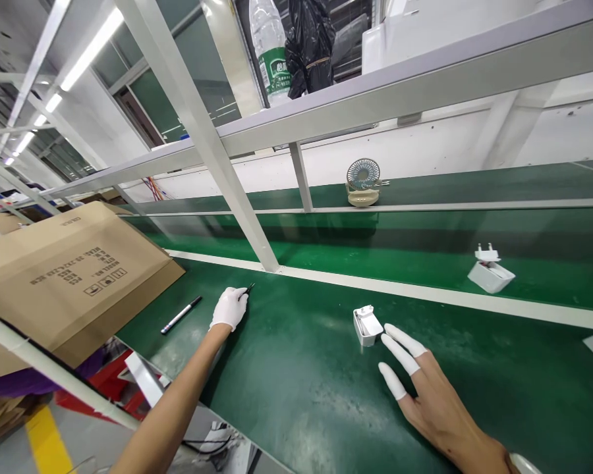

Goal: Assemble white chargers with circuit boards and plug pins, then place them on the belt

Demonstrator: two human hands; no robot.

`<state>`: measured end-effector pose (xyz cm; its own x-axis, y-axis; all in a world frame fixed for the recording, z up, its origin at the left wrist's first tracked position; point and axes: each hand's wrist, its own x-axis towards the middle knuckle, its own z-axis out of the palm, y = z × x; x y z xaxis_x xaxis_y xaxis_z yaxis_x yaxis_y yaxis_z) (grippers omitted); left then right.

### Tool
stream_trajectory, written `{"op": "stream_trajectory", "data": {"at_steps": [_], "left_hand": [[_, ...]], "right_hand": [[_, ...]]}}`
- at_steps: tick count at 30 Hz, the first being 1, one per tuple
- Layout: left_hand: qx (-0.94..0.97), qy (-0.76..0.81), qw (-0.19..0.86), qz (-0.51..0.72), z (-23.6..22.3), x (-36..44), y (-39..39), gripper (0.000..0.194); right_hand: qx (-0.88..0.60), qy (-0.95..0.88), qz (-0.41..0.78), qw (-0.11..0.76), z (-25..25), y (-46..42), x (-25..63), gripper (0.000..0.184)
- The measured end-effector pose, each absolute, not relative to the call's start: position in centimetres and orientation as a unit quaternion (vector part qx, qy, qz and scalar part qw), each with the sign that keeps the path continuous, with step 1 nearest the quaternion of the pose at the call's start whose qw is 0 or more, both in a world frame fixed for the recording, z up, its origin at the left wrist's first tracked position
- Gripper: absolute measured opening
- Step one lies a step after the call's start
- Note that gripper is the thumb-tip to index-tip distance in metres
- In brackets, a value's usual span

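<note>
My left hand (230,307), in a white glove, rests on the green work surface (296,368) with its fingers curled around a thin dark tool (248,289) whose tip sticks out past the fingers. My right hand (427,388) lies flat and spread, with white finger cots on three fingers; the fingertips sit just right of a small white charger body (367,325) without gripping it. A second white charger (490,271) with two plug pins pointing up stands on the conveyor belt (375,253) farther right.
A black pen (180,315) lies left of my left hand. A large cardboard box (64,276) overhangs the left edge. A white frame post (212,145) rises from the belt rail. A small desk fan (362,182) stands beyond the belt, a water bottle (271,52) on the upper shelf.
</note>
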<state>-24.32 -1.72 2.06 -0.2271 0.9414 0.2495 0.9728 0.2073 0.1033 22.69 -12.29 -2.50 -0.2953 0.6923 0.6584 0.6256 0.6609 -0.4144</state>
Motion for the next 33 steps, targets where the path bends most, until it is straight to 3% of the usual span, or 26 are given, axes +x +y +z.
{"op": "stream_trajectory", "data": {"at_steps": [4,7,10,13,15,22,28,33], "left_hand": [[-0.623,-0.763,0.086,-0.152,3.6,-21.6,-1.5,0.037],[-0.674,-0.715,0.039,-0.18,4.3,-16.7,-1.9,0.041],[-0.767,-0.592,-0.135,-0.206,4.0,-10.2,-3.0,0.051],[-0.803,-0.489,-0.277,-0.199,3.0,-4.1,-3.9,0.087],[-0.797,-0.468,-0.326,-0.199,2.4,-0.8,-4.0,0.098],[-0.757,-0.525,-0.298,-0.251,1.1,5.1,-4.6,0.047],[-0.748,-0.572,-0.225,-0.25,0.3,6.0,-5.9,0.047],[-0.761,-0.559,-0.178,-0.278,0.4,6.0,-6.3,0.033]], "right_hand": [[-0.432,-0.793,0.053,0.426,-2.2,-12.0,22.7,0.054],[-0.429,-0.789,0.056,0.437,-2.3,-11.6,22.7,0.042],[-0.426,-0.789,0.055,0.44,-2.4,-11.4,22.7,0.034],[-0.422,-0.798,0.048,0.427,-2.3,-11.4,22.8,0.036],[-0.421,-0.802,0.046,0.422,-2.2,-11.4,22.8,0.041],[-0.437,-0.796,0.07,0.412,-2.5,-11.2,23.0,0.049],[-0.443,-0.812,0.011,0.38,-1.6,-11.6,22.5,0.037],[-0.47,-0.802,0.04,0.367,-1.4,-11.5,22.5,0.047]]}}
